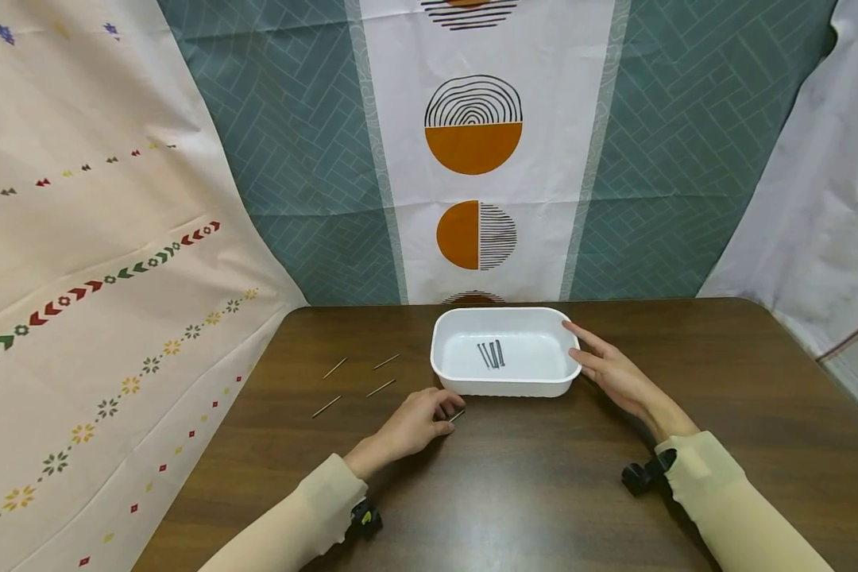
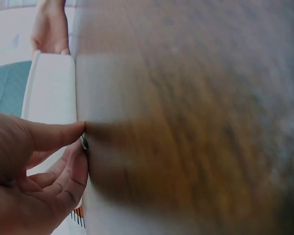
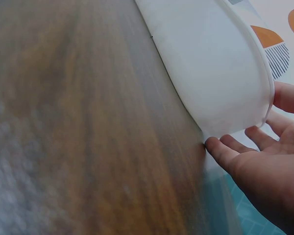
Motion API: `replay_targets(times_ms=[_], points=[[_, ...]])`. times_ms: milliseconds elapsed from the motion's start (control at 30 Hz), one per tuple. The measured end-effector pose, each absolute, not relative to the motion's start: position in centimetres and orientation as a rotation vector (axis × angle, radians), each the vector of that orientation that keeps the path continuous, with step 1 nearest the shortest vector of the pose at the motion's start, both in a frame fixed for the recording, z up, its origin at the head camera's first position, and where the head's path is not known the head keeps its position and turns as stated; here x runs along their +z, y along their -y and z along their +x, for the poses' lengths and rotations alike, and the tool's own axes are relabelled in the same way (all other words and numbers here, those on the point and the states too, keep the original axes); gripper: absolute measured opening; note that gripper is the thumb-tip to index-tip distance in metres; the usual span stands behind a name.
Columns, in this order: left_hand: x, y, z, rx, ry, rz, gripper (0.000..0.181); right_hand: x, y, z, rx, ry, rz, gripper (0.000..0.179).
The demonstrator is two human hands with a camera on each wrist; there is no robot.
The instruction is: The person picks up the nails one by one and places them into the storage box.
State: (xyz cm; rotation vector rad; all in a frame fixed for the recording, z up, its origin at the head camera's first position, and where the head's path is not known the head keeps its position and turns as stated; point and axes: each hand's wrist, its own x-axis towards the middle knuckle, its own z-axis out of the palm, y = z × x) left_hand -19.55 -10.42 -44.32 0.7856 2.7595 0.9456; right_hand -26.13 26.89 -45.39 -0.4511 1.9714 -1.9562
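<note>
Left hand (image 1: 416,421) pinched a nail (image 1: 457,415) at the brown wooden table (image 1: 529,485), just in front of a white tray (image 1: 504,388) with four nails (image 1: 492,355) lying inside. Right hand (image 1: 618,380) touched the tray's right end, fingers spread. Four loose nails (image 1: 380,388) lay slanted on the wood, left of the tray.

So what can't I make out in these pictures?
Head view: whether the metal pieces in the white tray are nails or screws; too small.
Head view: the full length of the piece in the left hand; the hand covers part.
Both wrist views: the tray's inside; its outer wall hides it.
Both wrist views: the tabletop's fine grain; blurred.
Head view: the topmost printed shape; cut by the upper edge.
</note>
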Motion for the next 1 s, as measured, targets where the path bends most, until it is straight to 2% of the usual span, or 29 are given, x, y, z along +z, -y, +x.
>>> replay_targets(times_ms=[667, 1000], points=[[-44.1, 10.3, -19.1, 0.977, -2.685, 0.866, 0.02, -45.3, -26.7, -25.7, -1.956, -1.979, -0.429, 0.07], [-42.8, 10.5, -19.8, 1.139, -2.592, 0.92, 0.013, -45.2, -26.5, -25.5, -1.953, -2.001, -0.424, 0.068]])
